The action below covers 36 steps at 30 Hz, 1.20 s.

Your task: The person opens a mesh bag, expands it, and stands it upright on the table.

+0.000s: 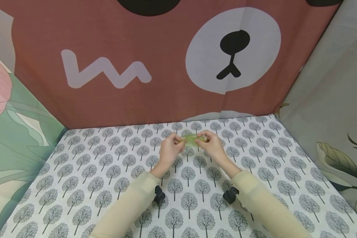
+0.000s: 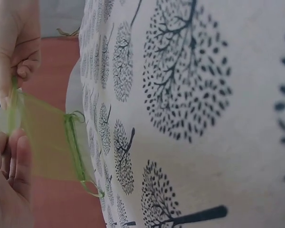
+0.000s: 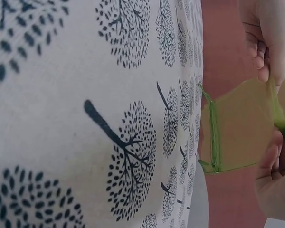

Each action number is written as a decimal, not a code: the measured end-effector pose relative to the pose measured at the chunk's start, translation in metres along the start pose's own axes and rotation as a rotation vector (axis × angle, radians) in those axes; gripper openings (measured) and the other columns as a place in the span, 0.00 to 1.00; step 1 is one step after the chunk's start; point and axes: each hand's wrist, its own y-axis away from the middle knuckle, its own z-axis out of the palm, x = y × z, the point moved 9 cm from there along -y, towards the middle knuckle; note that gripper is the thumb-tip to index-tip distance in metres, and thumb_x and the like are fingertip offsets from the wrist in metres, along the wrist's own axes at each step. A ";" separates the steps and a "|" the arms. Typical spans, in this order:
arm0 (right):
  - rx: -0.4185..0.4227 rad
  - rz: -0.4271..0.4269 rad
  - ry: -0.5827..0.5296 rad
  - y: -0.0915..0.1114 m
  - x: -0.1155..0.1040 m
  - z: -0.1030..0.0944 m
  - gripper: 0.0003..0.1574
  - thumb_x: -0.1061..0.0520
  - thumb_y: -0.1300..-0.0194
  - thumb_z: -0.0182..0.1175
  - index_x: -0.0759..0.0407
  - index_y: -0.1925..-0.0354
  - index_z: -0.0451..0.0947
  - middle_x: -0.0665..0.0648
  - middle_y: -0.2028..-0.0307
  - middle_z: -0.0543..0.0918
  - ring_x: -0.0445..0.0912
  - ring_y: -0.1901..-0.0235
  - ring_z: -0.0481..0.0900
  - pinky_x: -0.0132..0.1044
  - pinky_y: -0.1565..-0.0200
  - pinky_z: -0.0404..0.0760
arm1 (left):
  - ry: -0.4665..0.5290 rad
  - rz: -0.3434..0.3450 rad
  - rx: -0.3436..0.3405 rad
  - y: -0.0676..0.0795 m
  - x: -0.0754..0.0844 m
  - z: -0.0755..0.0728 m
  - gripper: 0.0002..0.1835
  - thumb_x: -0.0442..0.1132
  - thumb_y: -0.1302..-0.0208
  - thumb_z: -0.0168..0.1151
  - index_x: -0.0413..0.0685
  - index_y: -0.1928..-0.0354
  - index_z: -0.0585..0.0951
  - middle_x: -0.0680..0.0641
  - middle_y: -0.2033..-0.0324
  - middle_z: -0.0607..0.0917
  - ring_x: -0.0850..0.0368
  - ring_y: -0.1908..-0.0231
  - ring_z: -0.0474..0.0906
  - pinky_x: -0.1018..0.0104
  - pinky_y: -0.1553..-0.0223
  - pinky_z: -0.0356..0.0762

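A sheer green organza drawstring pouch point(image 1: 190, 140) is held up over the far middle of the table, stretched between both hands. My left hand point(image 1: 170, 148) pinches one end of its edge between thumb and fingers. At the other end, my right hand point(image 1: 213, 146) pinches the same edge. In the left wrist view the pouch point(image 2: 50, 128) hangs flat away from the fingers, its gathered drawstring band point(image 2: 75, 147) at the far side with small cord loops. The right wrist view shows the see-through pouch point(image 3: 242, 128) spread the same way, the cloth bunched at the fingertips.
A white cloth with a dark tree print point(image 1: 188, 201) covers the table. Behind it stands a reddish-brown curtain point(image 1: 160, 102) with a bear face. Floral curtains point(image 1: 339, 99) close off the sides. Small black wrist cameras point(image 1: 159, 195) sit on both sleeves.
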 end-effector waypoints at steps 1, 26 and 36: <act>0.008 -0.009 0.007 0.000 -0.001 0.000 0.15 0.63 0.40 0.61 0.64 0.53 0.77 0.46 0.82 0.67 0.37 0.83 0.63 0.21 0.84 0.62 | -0.008 0.005 -0.004 0.000 0.000 0.001 0.06 0.35 0.40 0.63 0.39 0.67 0.77 0.43 0.81 0.84 0.63 0.85 0.73 0.81 0.89 0.61; -0.085 0.109 -0.067 0.000 0.010 0.001 0.27 0.57 0.33 0.55 0.61 0.37 0.70 0.68 0.50 0.80 0.61 0.53 0.82 0.50 0.45 0.82 | 0.123 -0.103 -0.102 -0.003 -0.014 0.002 0.16 0.32 0.41 0.61 0.37 0.49 0.79 0.37 0.57 0.86 0.47 0.60 0.86 0.67 0.60 0.86; -0.006 0.088 -0.059 0.000 0.008 -0.003 0.21 0.62 0.37 0.60 0.63 0.45 0.76 0.61 0.64 0.83 0.56 0.64 0.84 0.42 0.60 0.87 | 0.149 -0.064 -0.040 -0.004 -0.010 0.000 0.12 0.32 0.39 0.62 0.35 0.53 0.80 0.36 0.62 0.87 0.47 0.65 0.86 0.67 0.63 0.87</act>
